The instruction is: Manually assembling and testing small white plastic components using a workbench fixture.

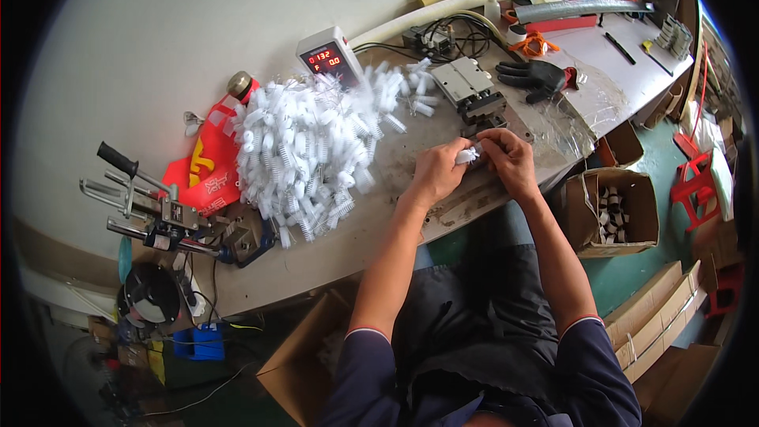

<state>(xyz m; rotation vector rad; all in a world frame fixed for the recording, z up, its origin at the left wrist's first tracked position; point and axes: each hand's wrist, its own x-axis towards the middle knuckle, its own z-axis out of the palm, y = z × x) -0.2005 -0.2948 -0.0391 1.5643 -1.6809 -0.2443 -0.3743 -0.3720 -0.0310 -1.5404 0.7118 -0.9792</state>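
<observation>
Both hands meet over the front edge of the workbench, just before a small metal press-like fixture (470, 87). Between the fingers of my left hand (439, 171) is a small white piece (468, 156), perhaps one of the bristled brushes. My right hand (512, 163) pinches at the piece's right end, its fingertips closed and partly hiding it. To the left lies a large heap of small white bristled brushes (308, 146), some with thin wire stems.
A counter box with a red display (330, 55) stands behind the heap. Left is a lever toggle clamp (170, 217) beside a red bag (204, 170). A black glove (536, 77) lies behind the fixture at right. Cardboard boxes (585, 213) stand on the floor to the right.
</observation>
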